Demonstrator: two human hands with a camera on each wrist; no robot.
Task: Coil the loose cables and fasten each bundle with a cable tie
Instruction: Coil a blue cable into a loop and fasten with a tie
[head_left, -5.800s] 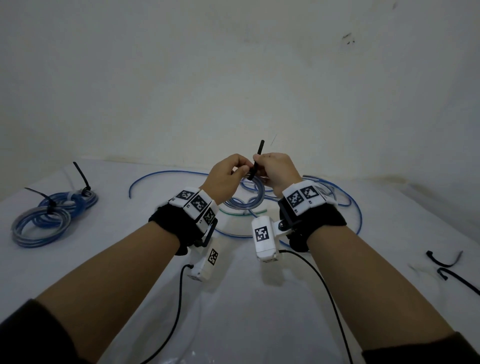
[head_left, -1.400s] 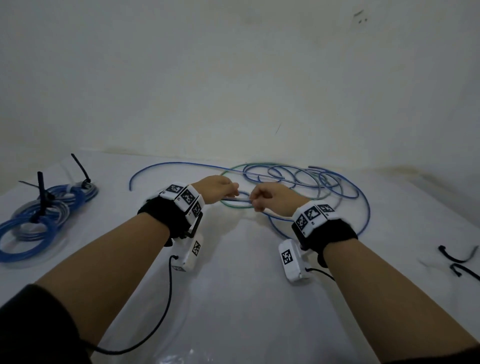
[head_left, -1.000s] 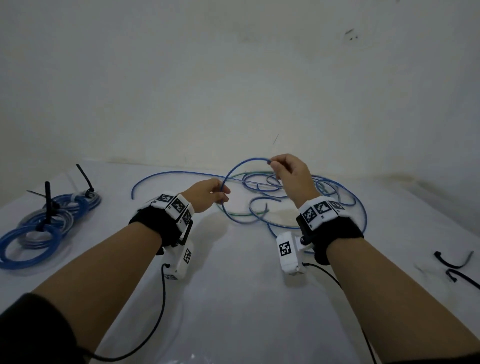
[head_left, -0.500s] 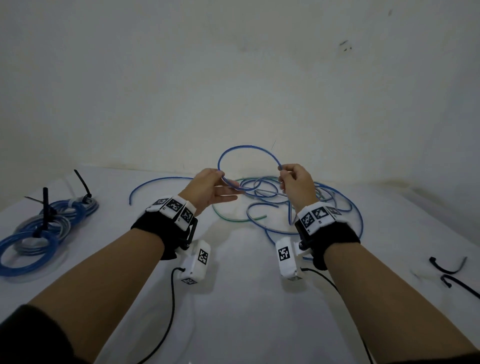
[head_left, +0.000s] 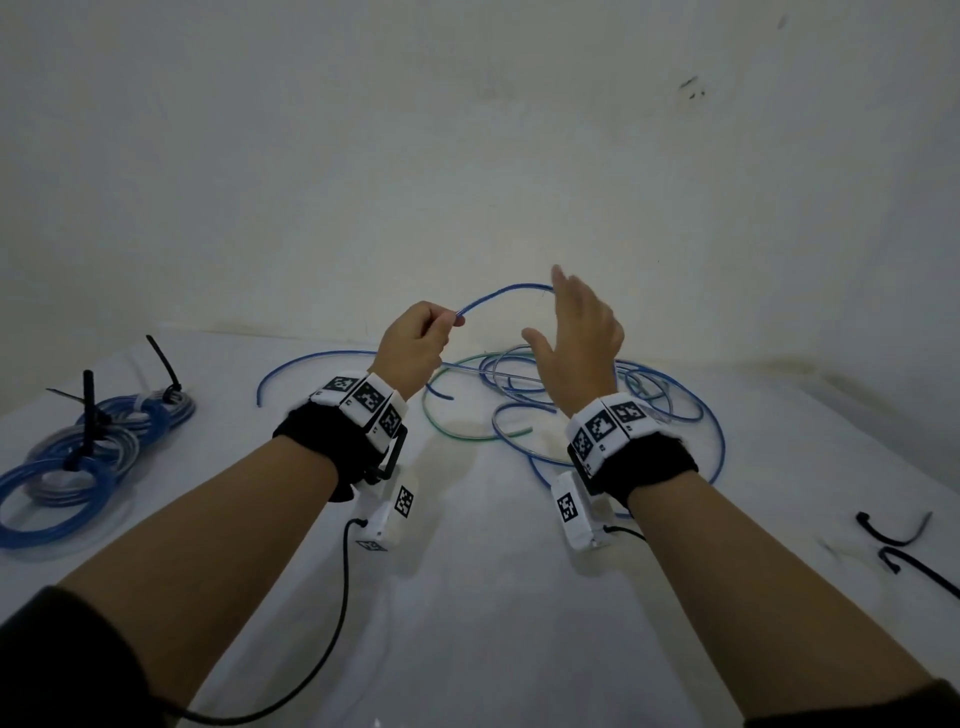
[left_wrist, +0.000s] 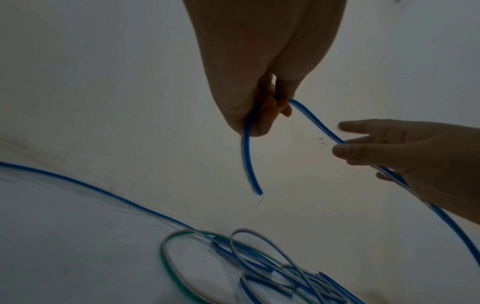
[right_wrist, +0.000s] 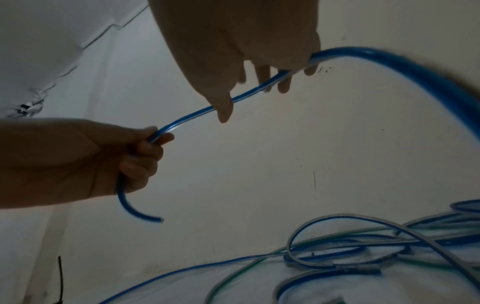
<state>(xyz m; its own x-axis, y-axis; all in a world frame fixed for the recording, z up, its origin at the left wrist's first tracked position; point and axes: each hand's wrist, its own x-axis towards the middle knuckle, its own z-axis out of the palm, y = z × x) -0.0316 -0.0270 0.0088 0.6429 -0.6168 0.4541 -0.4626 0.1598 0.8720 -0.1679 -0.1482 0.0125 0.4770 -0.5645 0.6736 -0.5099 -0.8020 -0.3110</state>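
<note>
My left hand (head_left: 439, 330) is raised above the table and grips a blue cable (head_left: 498, 295) close to its free end (left_wrist: 257, 190), which hangs below the fist. The cable arches over to my right hand (head_left: 571, 327), whose fingers (right_wrist: 284, 84) are straight and spread. There it runs across the palm beside the thumb (left_wrist: 342, 151) without being clasped. Below lies the tangle of loose blue, green and grey cables (head_left: 597, 400) on the white table (head_left: 493, 597). Two loose black cable ties (head_left: 893, 538) lie at the right.
At the far left lie several coiled blue and grey bundles (head_left: 78, 462) with black ties (head_left: 89, 410) sticking up. One long blue strand (head_left: 311, 361) curves out to the left of the tangle. A pale wall stands close behind the table.
My right hand let go of its pinch on the blue cable and spread its fingers. My left hand rose, still holding the cable near its end. The raised loop has flattened into an arch.
</note>
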